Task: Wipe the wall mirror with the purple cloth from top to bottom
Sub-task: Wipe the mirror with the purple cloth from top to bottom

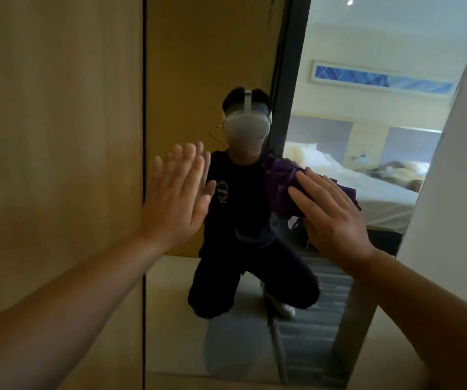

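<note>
The tall wall mirror (226, 52) fills the middle of the head view, from the top edge down to near the floor. My right hand (330, 218) lies flat over the purple cloth (281, 178) and presses it on the glass at mid-height, right of centre. The cloth bunches out above and left of my fingers. My left hand (176, 198) rests flat on the glass near the mirror's left edge, fingers spread, holding nothing. The mirror reflects a crouching person in dark clothes with a white headset.
A wooden wall panel (58, 136) borders the mirror on the left. A white wall (457, 192) stands close on the right. The reflection shows a room with beds, a dark door frame and a grey striped carpet.
</note>
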